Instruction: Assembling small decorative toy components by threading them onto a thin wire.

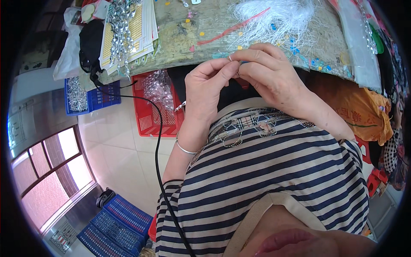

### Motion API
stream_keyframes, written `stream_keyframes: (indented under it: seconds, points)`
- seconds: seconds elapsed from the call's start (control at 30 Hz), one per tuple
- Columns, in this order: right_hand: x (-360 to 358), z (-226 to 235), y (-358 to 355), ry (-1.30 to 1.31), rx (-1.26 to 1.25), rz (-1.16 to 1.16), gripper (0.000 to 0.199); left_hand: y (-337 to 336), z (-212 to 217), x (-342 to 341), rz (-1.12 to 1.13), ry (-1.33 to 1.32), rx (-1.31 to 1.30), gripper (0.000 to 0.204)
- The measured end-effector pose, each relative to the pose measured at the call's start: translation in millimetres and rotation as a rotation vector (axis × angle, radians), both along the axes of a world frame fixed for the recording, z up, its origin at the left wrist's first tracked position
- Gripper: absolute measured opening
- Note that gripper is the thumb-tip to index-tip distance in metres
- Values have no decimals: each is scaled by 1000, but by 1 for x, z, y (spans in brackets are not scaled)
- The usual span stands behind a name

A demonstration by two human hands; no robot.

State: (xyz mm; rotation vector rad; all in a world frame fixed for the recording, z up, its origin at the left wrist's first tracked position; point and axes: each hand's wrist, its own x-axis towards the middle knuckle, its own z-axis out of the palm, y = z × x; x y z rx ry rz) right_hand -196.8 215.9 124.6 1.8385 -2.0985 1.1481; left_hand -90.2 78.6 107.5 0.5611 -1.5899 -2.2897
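Observation:
My left hand (205, 88) and my right hand (269, 73) are raised together in front of my chest, fingertips meeting. Between them I pinch a small silver metal ring (230, 58), with a bit of blue showing behind my right fingers; what that blue piece is cannot be told. A silver bangle (184, 148) circles my left wrist. Just beyond the hands lies a worktable (188, 34) strewn with small coloured bits and a bundle of white threads (278, 17).
A red crate (150, 115) with clear plastic bags and a blue crate (85, 96) of small metal parts stand on the tiled floor under the table. Card sheets with silver chains (124, 30) lie at the table's left. A black cable (159, 141) hangs down. An orange sack (364, 111) sits right.

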Motion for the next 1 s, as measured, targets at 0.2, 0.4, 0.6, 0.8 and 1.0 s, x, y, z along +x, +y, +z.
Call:
stream_keyframes:
  seconds: [0.2,0.4,0.6,0.8,1.0]
  points:
    - [1,0,3,-184,-8,-22,8,-1,0,1,13,0,-26,13]
    - [-10,-10,4,-720,57,43,5,3,0,1,14,54,-212,10]
    - [-12,-5,-2,-885,117,54,7,1,1,1,-75,17,-191,10]
    - [-15,-11,-7,-689,41,96,8,-3,-5,2,-141,3,-3,11]
    - [-14,-7,-6,-858,15,-4,11,0,-2,1,-54,26,4,9]
